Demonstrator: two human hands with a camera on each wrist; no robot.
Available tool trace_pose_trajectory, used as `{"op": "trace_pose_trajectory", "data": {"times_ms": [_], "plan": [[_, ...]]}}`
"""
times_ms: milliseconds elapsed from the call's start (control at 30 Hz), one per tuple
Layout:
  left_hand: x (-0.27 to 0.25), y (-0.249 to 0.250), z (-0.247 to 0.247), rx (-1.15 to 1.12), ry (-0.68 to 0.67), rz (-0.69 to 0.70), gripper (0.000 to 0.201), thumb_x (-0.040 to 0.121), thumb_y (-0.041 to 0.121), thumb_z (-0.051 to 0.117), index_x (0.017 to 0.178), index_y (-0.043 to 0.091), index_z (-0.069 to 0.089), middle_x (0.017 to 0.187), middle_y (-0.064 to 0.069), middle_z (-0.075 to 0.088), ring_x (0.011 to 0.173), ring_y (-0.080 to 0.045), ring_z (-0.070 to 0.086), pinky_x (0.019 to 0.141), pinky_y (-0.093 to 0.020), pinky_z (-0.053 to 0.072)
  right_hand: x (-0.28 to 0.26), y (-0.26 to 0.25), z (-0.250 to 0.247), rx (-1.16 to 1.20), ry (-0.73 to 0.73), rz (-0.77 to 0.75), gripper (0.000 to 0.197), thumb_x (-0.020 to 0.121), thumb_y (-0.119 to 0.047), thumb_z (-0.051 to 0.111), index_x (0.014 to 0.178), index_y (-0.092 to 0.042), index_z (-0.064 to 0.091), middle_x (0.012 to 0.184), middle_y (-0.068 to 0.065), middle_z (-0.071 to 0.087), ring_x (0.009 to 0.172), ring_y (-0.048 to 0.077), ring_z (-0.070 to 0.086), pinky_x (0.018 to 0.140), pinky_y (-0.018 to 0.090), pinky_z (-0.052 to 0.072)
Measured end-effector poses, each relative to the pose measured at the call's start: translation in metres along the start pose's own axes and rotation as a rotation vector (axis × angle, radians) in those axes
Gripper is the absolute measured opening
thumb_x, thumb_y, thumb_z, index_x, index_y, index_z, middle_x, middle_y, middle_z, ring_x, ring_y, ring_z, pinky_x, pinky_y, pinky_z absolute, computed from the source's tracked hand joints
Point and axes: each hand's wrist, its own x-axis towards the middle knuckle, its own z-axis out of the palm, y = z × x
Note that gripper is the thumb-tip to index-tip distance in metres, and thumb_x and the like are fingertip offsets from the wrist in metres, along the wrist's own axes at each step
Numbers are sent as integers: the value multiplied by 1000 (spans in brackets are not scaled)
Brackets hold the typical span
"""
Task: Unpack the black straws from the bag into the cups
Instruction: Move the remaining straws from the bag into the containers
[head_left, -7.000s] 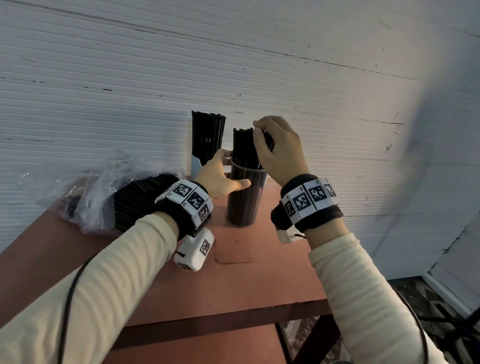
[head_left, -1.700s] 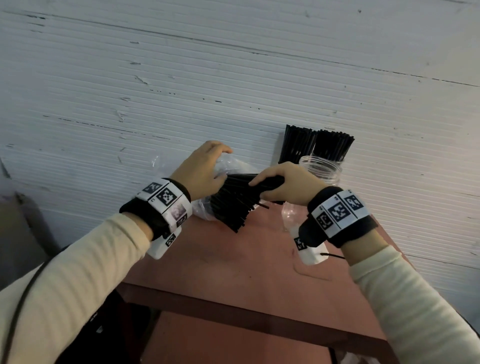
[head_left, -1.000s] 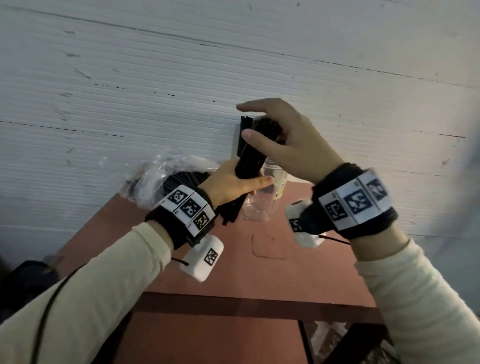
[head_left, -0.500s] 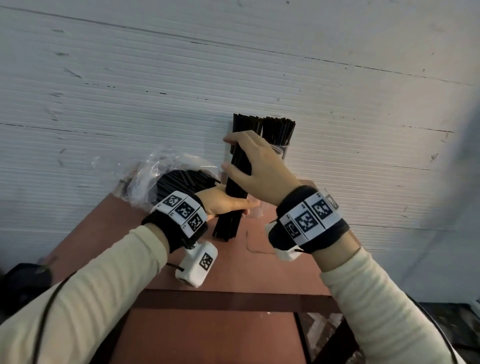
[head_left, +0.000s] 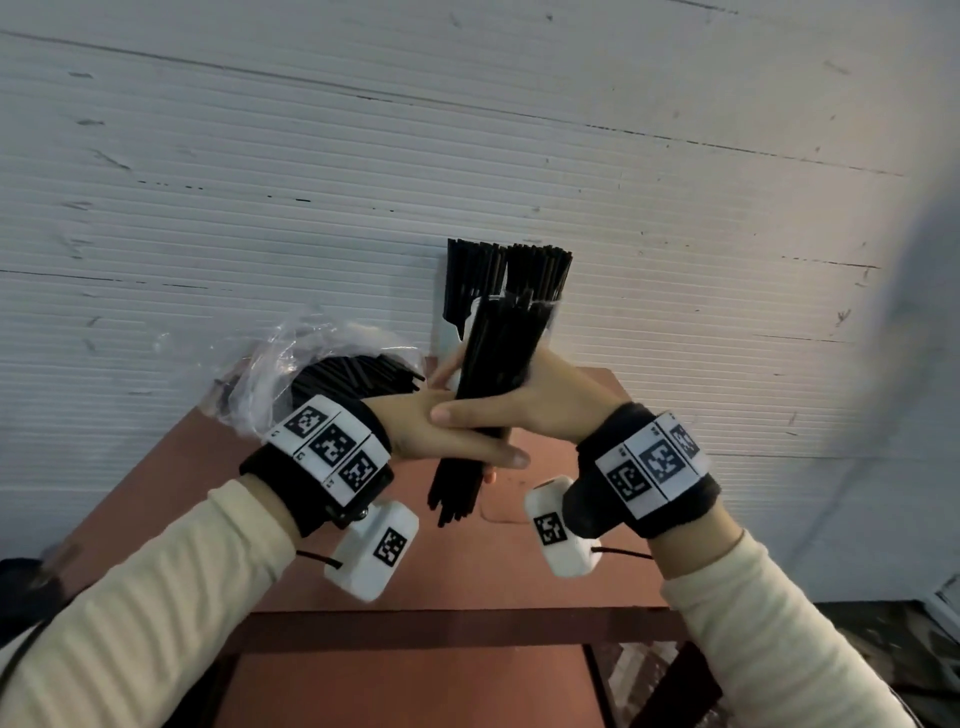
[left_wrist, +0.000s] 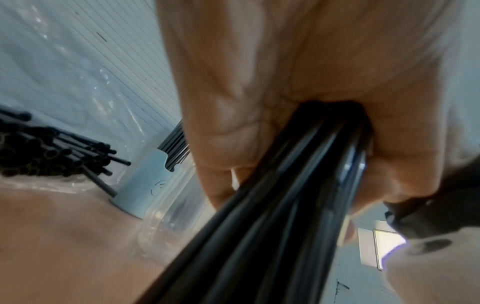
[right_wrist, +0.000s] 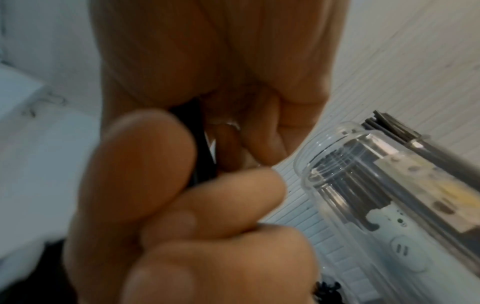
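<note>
Both hands grip one bundle of black straws (head_left: 496, 358) that stands tilted, its lower end (head_left: 454, 493) hanging just above the table. My left hand (head_left: 441, 441) wraps its lower part, seen close up as fingers (left_wrist: 259, 102) curled round the straws (left_wrist: 272, 216). My right hand (head_left: 524, 408) clasps it just above, thumb over the left hand. Behind stand a light blue cup (left_wrist: 140, 185) and a clear cup (head_left: 545, 306), both holding straws. An empty clear jar (right_wrist: 363, 195) stands near them. The clear bag (head_left: 291, 358) with more straws (head_left: 358, 376) lies left.
The reddish table (head_left: 467, 571) stands against a white ribbed wall (head_left: 519, 156). Its front edge (head_left: 441, 626) is below my wrists, with a brown frame bar under it. Loose straw ends (left_wrist: 103, 152) stick out of the bag towards the blue cup.
My right hand has slid down the bundle from its upper part to just above the left hand. The bundle has stayed tilted in front of the cups.
</note>
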Motion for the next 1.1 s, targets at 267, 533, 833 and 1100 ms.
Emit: {"op": "trace_pose_trajectory", "data": {"times_ms": [267, 533, 833, 1100], "plan": [[37, 0, -1, -258, 622, 242, 78, 56, 47, 86, 124, 31, 50, 120, 12, 59, 111, 1, 56, 95, -27, 48, 12, -25, -47, 104, 415, -159, 6, 84, 2, 66, 80, 3, 62, 66, 2, 62, 60, 4, 59, 56, 16, 47], [78, -17, -26, -149, 702, -31, 123, 63, 35, 88, 152, 24, 4, 159, 2, 16, 143, -15, 20, 106, -26, 20, 49, -17, -105, 126, 867, -70, 10, 79, -13, 67, 75, -10, 59, 68, 0, 57, 55, 5, 52, 48, 16, 39], [87, -34, -27, -189, 668, -60, 103, 67, 31, 86, 149, 22, 27, 145, 2, 44, 126, -11, 46, 105, -28, 36, 88, 33, -86, -198, 257, 499, 28, 74, -38, 78, 75, -14, 64, 58, -3, 60, 51, 11, 54, 50, 20, 43], [84, -30, -27, -239, 665, -38, 95, 69, 22, 85, 146, 20, 30, 119, 12, 53, 110, -5, 52, 85, -14, 37, 90, 21, -83, -484, 27, 569, 39, 74, -51, 75, 81, -14, 64, 77, -1, 66, 65, 13, 56, 63, 24, 45]]}}
